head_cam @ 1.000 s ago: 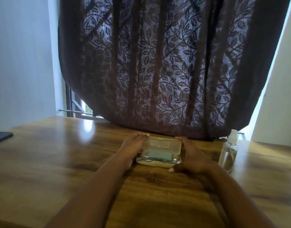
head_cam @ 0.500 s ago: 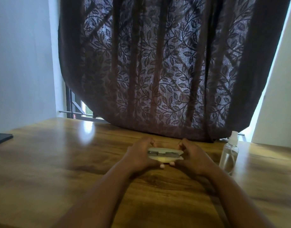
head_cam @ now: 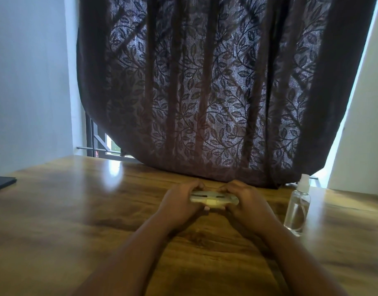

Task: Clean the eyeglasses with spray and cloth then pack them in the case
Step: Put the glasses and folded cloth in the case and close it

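Both hands' grip (head_cam: pixel 179 201) (head_cam: pixel 245 199) clasping closed case (head_cam: pixel 213 198), long axis left-right

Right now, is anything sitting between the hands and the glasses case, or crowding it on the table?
Nothing visible does. The left hand and right hand already grip the case at its two ends, lid down. The spray bottle stands apart at the right, and the dark flat object lies at the table's far left edge.

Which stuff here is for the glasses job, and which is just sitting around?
For the job:
- case, held shut between left hand and right hand
- spray bottle, standing on the table

Just there:
- dark flat thing at the table's left edge
- curtain
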